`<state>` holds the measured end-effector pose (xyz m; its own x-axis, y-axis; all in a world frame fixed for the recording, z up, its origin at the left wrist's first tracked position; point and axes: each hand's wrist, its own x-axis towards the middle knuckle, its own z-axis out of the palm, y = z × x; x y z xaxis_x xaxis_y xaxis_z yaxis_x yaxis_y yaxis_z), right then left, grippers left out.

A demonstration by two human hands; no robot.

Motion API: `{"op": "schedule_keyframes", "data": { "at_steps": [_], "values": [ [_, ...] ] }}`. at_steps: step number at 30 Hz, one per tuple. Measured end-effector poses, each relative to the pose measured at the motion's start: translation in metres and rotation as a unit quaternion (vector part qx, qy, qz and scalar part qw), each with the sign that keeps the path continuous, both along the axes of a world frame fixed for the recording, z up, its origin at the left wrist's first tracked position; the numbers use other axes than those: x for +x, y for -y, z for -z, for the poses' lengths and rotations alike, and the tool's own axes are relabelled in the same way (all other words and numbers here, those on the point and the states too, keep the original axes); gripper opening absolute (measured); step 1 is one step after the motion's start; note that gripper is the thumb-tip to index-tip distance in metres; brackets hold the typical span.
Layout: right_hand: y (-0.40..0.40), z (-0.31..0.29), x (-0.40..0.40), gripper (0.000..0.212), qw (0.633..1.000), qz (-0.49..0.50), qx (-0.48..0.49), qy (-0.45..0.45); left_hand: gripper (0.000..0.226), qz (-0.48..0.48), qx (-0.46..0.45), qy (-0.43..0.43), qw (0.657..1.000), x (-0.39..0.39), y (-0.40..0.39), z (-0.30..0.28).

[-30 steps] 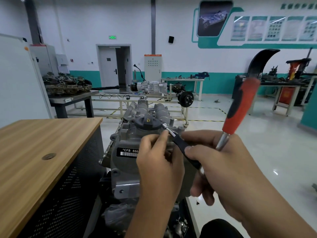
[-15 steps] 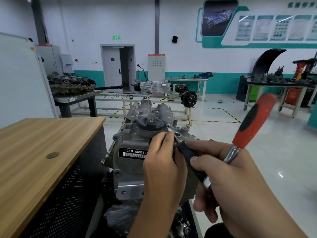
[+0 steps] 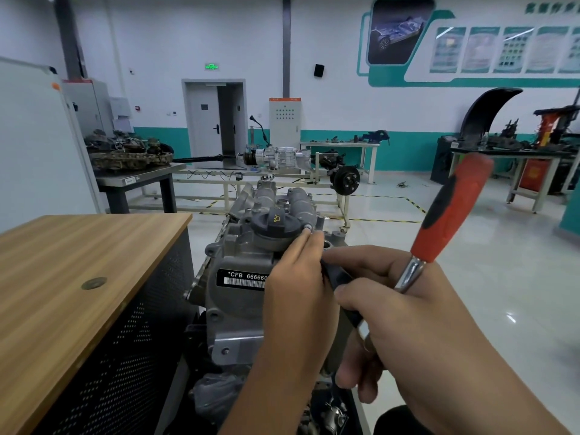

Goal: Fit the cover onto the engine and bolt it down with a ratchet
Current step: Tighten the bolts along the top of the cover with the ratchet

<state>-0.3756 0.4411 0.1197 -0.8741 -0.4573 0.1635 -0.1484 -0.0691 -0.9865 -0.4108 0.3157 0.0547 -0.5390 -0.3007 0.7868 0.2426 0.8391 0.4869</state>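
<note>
The grey cast-metal cover point(image 3: 251, 246) with black round oil cap point(image 3: 272, 223) is seated on the engine, beside the wooden worktop point(image 3: 78, 265). A small silver bolt point(image 3: 308, 227) is pinched by left hand point(image 3: 298, 296) fingers. The red-and-black-handled ratchet point(image 3: 452, 208) is gripped in right hand point(image 3: 417, 324).

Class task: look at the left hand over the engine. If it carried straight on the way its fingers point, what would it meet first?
Most likely the small silver bolt head just beyond the left hand fingers, beside the black oil filler cap. Depth is unclear; they may already touch.

Grey cover point(image 3: 251, 246) seemingly seated on engine point(image 3: 232, 324).
</note>
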Motion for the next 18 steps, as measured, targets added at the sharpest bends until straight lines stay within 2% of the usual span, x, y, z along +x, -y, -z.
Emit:
{"op": "schedule_keyframes", "data": {
  "at_steps": [2,6,10,13,16,18],
  "values": [
    [0.002,-0.002,0.000,0.039,1.000,-0.003,0.001,-0.004,0.008,0.012,0.004,-0.009,1.000,0.004,0.001,-0.005],
    [0.004,-0.008,0.002,0.032,1.000,-0.022,-0.013,-0.006,0.026,0.036,0.029,-0.017,0.999,0.007,-0.002,-0.014],
    [0.004,-0.008,0.004,0.027,0.997,-0.034,-0.060,0.028,0.010,0.033,0.041,-0.017,0.999,0.008,-0.003,-0.017],
    [0.005,-0.008,0.009,0.026,0.990,-0.042,-0.117,0.062,0.012,0.020,0.022,-0.002,1.000,0.008,0.000,-0.019],
    [0.005,-0.009,0.012,0.023,0.982,-0.035,-0.159,0.095,0.017,-0.002,0.005,-0.077,0.997,0.013,0.000,-0.012],
    [0.007,-0.011,0.012,0.014,0.980,-0.019,-0.166,0.107,0.027,0.024,0.006,-0.142,0.990,0.022,-0.005,-0.001]
  ]
}}
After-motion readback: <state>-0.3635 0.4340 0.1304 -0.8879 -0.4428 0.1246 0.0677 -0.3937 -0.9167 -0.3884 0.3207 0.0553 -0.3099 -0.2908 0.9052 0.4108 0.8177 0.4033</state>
